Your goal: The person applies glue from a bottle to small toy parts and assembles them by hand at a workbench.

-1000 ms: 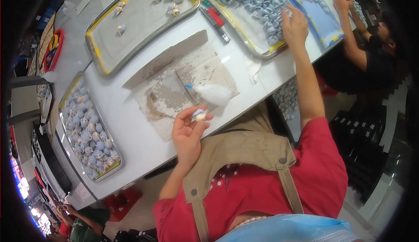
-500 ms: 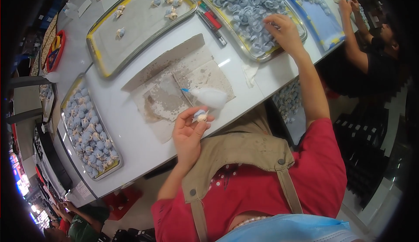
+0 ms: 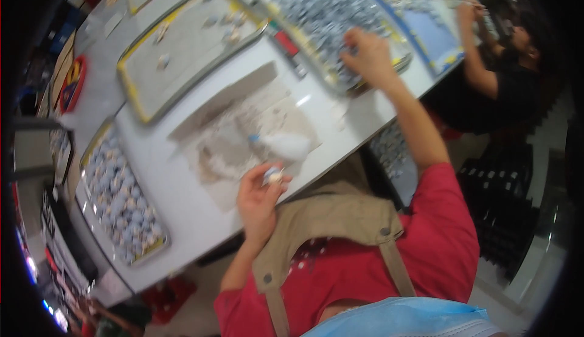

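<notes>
My left hand (image 3: pixel 258 200) is closed in a pinch on a small cream and blue-grey figurine (image 3: pixel 274 176), held up over the near edge of the table. Over the right-hand tray (image 3: pixel 328 84) my right hand (image 3: pixel 371 60) has its thumb and fingers curled together. A small blue-grey piece (image 3: pixel 353 50) shows between those fingertips, blurred by motion. Many thin, curved blue-grey pieces (image 3: pixel 322 8) heap the tray beneath. Just beyond my left hand, a white squeeze bottle (image 3: pixel 289 147) with a blue tip lies on a stained, folded sheet of cardboard (image 3: pixel 267 103).
A paper-lined tray (image 3: pixel 182 51) at the back left bears several figurines. Rounded blue-grey and cream pieces fill the left tray (image 3: pixel 121 197). Red and black markers (image 3: pixel 287 44) lie beside the right-hand tray. Another person (image 3: pixel 486 75) works at the far right, beside a blue tray (image 3: pixel 420 33).
The whole view has shifted slightly and blurred. My right hand's fingers have drawn closer together above the pile, with a blue-grey piece between them. My left hand keeps its figurine.
</notes>
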{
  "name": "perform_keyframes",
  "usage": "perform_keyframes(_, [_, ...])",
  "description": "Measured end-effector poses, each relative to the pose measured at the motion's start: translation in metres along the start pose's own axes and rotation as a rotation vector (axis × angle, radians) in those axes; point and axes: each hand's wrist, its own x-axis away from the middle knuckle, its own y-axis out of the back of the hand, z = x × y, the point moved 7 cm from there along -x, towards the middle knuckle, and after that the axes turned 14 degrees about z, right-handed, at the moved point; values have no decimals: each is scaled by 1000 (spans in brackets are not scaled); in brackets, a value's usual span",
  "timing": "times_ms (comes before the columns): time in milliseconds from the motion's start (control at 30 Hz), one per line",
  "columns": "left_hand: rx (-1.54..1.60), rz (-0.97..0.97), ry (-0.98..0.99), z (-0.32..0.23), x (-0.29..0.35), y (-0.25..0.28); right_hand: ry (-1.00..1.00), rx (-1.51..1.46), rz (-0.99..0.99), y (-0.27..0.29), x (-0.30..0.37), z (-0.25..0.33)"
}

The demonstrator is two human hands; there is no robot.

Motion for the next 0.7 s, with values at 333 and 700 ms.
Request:
perform_keyframes(333, [31,-60,5,-1,2,5,190,-503,-96,3,29,16])
perform_keyframes(700, [7,-36,9,-1,1,0,503,-664,197,4,75,93])
